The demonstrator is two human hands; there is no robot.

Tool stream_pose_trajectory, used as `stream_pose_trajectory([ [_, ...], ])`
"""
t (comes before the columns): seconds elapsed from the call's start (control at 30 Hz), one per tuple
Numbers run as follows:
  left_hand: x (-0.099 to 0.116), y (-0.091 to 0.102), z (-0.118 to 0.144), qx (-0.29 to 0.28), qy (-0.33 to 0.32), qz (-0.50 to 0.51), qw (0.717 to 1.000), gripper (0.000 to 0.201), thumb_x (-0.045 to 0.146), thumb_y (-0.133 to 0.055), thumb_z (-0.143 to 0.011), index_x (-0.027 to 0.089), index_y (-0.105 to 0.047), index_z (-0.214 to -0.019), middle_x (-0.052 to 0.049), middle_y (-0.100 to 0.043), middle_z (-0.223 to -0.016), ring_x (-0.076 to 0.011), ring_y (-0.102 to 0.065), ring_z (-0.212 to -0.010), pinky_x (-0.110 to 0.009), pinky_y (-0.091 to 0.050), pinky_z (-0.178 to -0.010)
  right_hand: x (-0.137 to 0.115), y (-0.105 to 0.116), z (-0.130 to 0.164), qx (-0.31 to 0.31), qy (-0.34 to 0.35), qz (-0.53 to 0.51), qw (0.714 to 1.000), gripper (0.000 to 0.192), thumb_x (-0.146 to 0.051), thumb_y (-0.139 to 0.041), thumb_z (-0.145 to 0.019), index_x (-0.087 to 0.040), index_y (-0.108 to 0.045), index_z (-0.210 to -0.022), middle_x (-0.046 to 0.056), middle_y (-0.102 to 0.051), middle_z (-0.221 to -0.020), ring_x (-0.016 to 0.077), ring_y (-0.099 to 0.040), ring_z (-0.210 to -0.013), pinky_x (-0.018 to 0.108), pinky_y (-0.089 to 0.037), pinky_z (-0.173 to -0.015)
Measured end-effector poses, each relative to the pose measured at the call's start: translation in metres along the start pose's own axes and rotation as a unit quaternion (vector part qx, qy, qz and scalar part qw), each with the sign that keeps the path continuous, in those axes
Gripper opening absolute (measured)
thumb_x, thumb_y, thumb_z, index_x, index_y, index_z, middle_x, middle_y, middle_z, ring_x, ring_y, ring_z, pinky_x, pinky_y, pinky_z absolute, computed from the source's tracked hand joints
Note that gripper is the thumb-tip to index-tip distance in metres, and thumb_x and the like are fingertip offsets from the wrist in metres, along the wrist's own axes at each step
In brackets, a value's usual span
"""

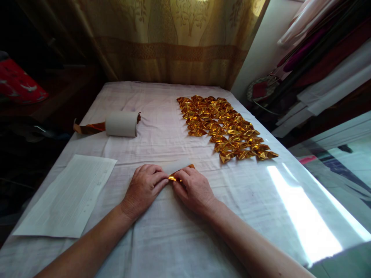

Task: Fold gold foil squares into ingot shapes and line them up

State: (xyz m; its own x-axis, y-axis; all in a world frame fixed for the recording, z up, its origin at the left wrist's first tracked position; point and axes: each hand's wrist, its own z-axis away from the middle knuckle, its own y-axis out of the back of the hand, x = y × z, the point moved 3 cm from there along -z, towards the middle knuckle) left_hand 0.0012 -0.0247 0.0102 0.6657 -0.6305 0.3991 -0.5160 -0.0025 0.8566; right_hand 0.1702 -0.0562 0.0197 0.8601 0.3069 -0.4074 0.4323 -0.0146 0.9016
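My left hand (145, 188) and my right hand (193, 189) lie side by side on the white cloth, fingertips meeting over a small piece of gold foil paper (179, 170) with a white back. Both hands press and pinch it against the table; most of the sheet is hidden under the fingers. Beyond my right hand, many folded gold foil pieces (224, 127) lie in rows on the cloth. A white roll of foil paper (121, 124) lies on its side beyond my left hand, a gold strip trailing from its left end.
A white lined sheet (68, 195) lies at the table's left front. The table (162, 239) is covered in white cloth, with a glossy plastic film (301, 216) along its right side. A patterned curtain (174, 42) hangs behind; stacked fabrics (324, 58) sit to the right.
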Motion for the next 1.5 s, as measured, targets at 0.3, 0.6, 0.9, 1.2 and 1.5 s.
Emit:
stream_pose_trajectory([
  [0.3,-0.001,-0.003,-0.002,0.005,0.031,0.011,0.999,0.022,0.036,-0.055,-0.094,0.022,-0.068,-0.083,-0.004,-0.067,-0.092,-0.0208,-0.058,-0.089,-0.038,-0.044,-0.084,0.004,-0.003,-0.008,0.000,-0.059,-0.002,0.998,0.016,-0.030,-0.060,-0.095,-0.023,-0.067,-0.083,0.001,-0.069,-0.084,0.0155,-0.062,-0.078,0.026,-0.041,-0.068],
  [0.6,0.002,-0.006,-0.005,-0.016,0.065,-0.008,0.998,0.018,0.035,-0.057,-0.093,0.022,-0.062,-0.081,-0.004,-0.065,-0.094,-0.0230,-0.056,-0.093,-0.039,-0.041,-0.085,0.005,-0.008,-0.010,-0.012,-0.078,0.016,0.997,0.015,-0.027,-0.060,-0.094,-0.022,-0.064,-0.081,0.002,-0.068,-0.084,0.0167,-0.063,-0.080,0.027,-0.041,-0.068],
  [0.9,0.003,-0.008,-0.004,-0.001,0.075,-0.026,0.997,0.017,0.035,-0.059,-0.092,0.022,-0.059,-0.081,-0.004,-0.064,-0.092,-0.0234,-0.055,-0.092,-0.039,-0.041,-0.084,0.006,-0.012,-0.009,-0.001,-0.077,0.001,0.997,0.012,-0.026,-0.060,-0.093,-0.022,-0.063,-0.082,0.003,-0.068,-0.085,0.0178,-0.062,-0.082,0.027,-0.041,-0.069],
  [1.2,0.001,-0.011,-0.006,-0.019,0.104,-0.015,0.994,0.011,0.029,-0.063,-0.089,0.022,-0.057,-0.083,-0.003,-0.063,-0.093,-0.0238,-0.054,-0.093,-0.040,-0.039,-0.083,0.003,-0.012,-0.008,0.007,-0.080,0.013,0.997,0.012,-0.029,-0.061,-0.093,-0.022,-0.063,-0.083,0.002,-0.066,-0.084,0.0176,-0.060,-0.079,0.027,-0.039,-0.066],
  [1.5,0.000,-0.010,-0.006,-0.017,0.109,0.001,0.994,0.007,0.027,-0.062,-0.089,0.024,-0.058,-0.084,-0.002,-0.064,-0.095,-0.0231,-0.055,-0.094,-0.039,-0.039,-0.084,0.010,-0.007,-0.011,-0.056,-0.081,-0.058,0.993,0.005,-0.024,-0.068,-0.090,-0.021,-0.065,-0.085,0.002,-0.065,-0.089,0.0164,-0.061,-0.084,0.026,-0.042,-0.071],
])
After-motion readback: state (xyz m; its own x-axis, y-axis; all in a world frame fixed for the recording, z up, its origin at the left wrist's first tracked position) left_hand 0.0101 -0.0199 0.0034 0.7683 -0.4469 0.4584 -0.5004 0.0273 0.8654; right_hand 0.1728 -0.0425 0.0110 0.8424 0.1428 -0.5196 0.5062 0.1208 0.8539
